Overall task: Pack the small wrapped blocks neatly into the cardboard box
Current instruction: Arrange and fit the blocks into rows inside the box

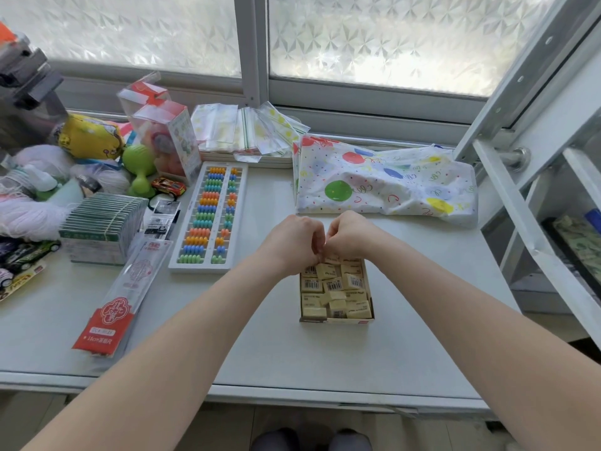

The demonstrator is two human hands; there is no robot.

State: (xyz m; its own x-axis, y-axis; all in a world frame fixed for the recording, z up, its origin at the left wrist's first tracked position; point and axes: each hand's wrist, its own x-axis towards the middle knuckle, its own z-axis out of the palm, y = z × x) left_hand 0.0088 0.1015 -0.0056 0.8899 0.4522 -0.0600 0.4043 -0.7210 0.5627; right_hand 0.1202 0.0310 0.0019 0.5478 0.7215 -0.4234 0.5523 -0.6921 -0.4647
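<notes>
The small wrapped blocks [335,286] lie jumbled in the cardboard box [336,319] on the white table [292,353] in front of you. Your left hand [294,240] and right hand [349,236] meet knuckle to knuckle over the box's far end, fingers curled down; what they pinch is hidden. An abacus [209,216] sits left, balloon-print wrap [383,180] beyond.

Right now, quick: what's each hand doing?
Left hand: fingers curled at the far end of the box; what it holds cannot be told.
Right hand: the same, knuckles touching the left.
</notes>
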